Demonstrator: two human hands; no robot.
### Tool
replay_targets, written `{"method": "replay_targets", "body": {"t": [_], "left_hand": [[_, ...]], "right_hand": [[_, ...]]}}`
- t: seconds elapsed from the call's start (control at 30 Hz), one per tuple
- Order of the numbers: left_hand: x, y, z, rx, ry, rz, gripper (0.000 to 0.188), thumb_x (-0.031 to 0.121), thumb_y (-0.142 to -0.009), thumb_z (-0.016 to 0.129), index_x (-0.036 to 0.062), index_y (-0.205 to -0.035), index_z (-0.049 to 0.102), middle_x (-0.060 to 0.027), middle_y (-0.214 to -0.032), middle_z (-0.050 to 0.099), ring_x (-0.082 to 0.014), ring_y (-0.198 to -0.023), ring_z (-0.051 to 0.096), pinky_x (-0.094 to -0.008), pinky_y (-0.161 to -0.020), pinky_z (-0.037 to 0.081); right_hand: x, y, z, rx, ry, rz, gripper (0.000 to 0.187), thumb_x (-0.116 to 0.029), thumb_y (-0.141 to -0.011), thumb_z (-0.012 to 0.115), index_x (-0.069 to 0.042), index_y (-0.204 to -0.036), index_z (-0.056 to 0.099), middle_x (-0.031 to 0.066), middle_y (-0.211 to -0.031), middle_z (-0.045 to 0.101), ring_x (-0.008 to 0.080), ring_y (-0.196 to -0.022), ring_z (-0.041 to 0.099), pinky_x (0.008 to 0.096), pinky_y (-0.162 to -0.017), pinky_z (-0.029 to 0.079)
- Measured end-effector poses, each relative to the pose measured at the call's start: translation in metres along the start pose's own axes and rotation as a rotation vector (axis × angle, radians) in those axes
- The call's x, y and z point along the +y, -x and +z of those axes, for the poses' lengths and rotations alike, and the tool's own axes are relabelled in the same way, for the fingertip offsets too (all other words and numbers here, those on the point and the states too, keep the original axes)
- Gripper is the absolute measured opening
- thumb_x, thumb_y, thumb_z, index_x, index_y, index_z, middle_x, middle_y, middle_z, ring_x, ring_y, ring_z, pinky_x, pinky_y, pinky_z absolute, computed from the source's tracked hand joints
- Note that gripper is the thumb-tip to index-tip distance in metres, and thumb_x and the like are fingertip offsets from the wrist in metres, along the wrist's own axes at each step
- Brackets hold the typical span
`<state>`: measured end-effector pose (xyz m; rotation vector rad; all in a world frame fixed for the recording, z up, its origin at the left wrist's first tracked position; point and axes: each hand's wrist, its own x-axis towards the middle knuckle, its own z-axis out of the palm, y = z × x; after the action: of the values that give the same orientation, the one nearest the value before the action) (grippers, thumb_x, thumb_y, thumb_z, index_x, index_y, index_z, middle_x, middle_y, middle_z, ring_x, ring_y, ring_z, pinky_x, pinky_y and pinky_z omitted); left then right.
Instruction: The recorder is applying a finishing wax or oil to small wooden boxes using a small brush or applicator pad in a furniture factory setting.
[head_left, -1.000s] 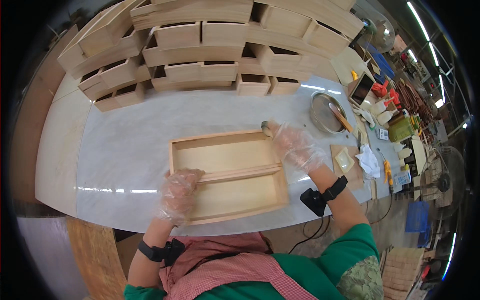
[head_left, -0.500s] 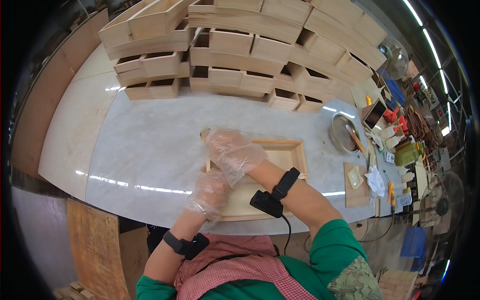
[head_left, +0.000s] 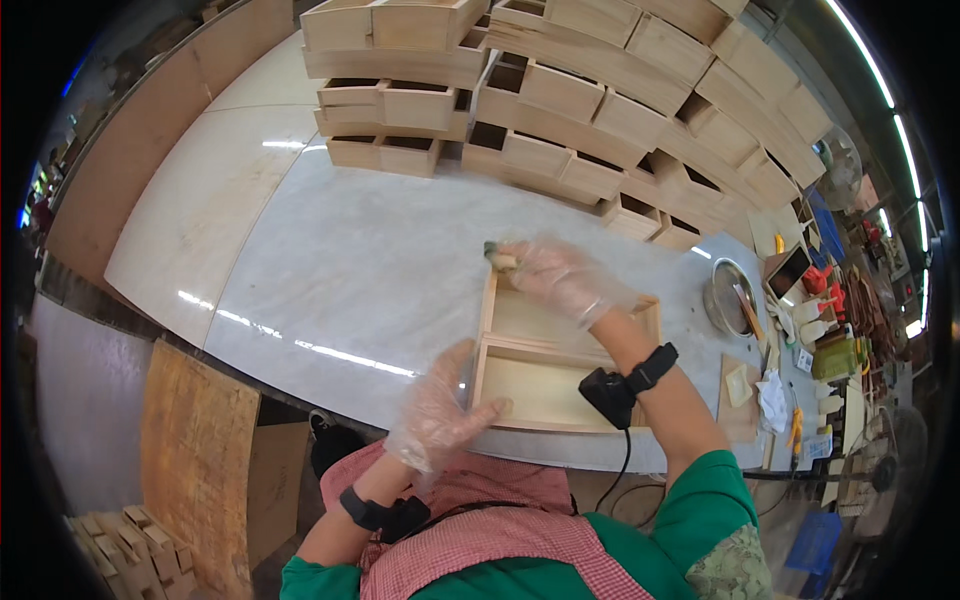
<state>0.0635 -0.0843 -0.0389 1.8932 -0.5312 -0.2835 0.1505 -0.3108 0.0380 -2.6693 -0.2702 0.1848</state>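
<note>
A shallow pale wooden box point(head_left: 478, 378) with a divider across its middle lies on the grey tabletop in front of me. My left hand point(head_left: 440, 412), in a clear plastic glove, is open at the box's near left corner. Its thumb reaches over the left wall, and the fingers spread outside. Also gloved and smeared by motion, my right hand point(head_left: 568, 280) is over the far left part of the box. A small pale piece with a dark end point(head_left: 492, 250) sticks out of its closed fingers at the far left corner; its kind is unclear.
Stacked wooden drawer boxes point(head_left: 560, 92) stand along the far side. A metal bowl point(head_left: 716, 300) sits at right, near a board with a pale dish point(head_left: 740, 388), a white cloth point(head_left: 771, 402) and several bottles. A brown panel point(head_left: 195, 440) stands below left.
My left hand has come away from beside the right one, toward me, and its fingers have spread. The right hand remains at the far left corner. The whole view has shifted.
</note>
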Motion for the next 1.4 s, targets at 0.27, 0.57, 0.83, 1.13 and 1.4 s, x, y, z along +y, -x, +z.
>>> {"method": "replay_targets", "body": {"t": [0.27, 0.57, 0.83, 1.13, 1.4], "left_hand": [[0.012, 0.004, 0.007, 0.000, 0.124, -0.138, 0.059, 0.017, -0.082, 0.057, -0.0050, -0.134, 0.041, -0.0244, -0.118, 0.059, -0.0340, -0.108, 0.059, -0.0374, -0.095, 0.044], [0.005, 0.004, 0.021, 0.107, 0.114, -0.027, 0.056, 0.014, -0.080, 0.053, -0.0026, -0.133, 0.041, -0.0262, -0.113, 0.060, -0.0392, -0.103, 0.060, -0.0401, -0.091, 0.046], [0.017, 0.003, 0.020, 0.097, 0.019, -0.107, 0.056, 0.012, -0.080, 0.050, 0.0012, -0.134, 0.043, -0.0267, -0.106, 0.064, -0.0405, -0.097, 0.063, -0.0411, -0.087, 0.048], [0.033, 0.000, 0.022, 0.079, -0.011, -0.281, 0.052, 0.011, -0.081, 0.049, 0.0021, -0.133, 0.046, -0.0255, -0.113, 0.061, -0.0398, -0.105, 0.060, -0.0423, -0.091, 0.046], [0.028, 0.004, 0.019, 0.055, -0.097, -0.173, 0.055, 0.015, -0.081, 0.050, 0.0014, -0.134, 0.044, -0.0245, -0.116, 0.061, -0.0376, -0.107, 0.060, -0.0430, -0.092, 0.046]], "right_hand": [[-0.041, 0.060, 0.034, -0.083, 0.232, -0.304, 0.049, -0.019, -0.082, 0.057, -0.019, -0.132, 0.053, 0.0126, -0.094, 0.064, 0.0313, -0.071, 0.062, 0.0419, -0.062, 0.051], [-0.024, 0.051, 0.038, 0.056, 0.239, -0.311, 0.034, -0.012, -0.084, 0.054, -0.012, -0.117, 0.056, 0.0090, -0.085, 0.058, 0.0263, -0.074, 0.060, 0.0383, -0.059, 0.051], [-0.017, 0.146, 0.009, -0.224, 0.473, -0.030, 0.036, -0.014, -0.086, 0.052, -0.014, -0.122, 0.054, 0.0083, -0.072, 0.055, 0.0253, -0.061, 0.057, 0.0363, -0.049, 0.046], [-0.045, 0.094, 0.060, 0.334, -0.338, -0.312, 0.013, -0.006, -0.088, 0.052, 0.001, -0.099, 0.052, 0.0056, -0.068, 0.051, 0.0193, -0.060, 0.057, 0.0321, -0.050, 0.049], [0.075, 0.207, 0.038, 0.398, 0.862, -0.047, 0.016, -0.013, -0.087, 0.051, -0.005, -0.099, 0.056, 0.0058, -0.066, 0.053, 0.0192, -0.052, 0.052, 0.0346, -0.043, 0.044]]}}
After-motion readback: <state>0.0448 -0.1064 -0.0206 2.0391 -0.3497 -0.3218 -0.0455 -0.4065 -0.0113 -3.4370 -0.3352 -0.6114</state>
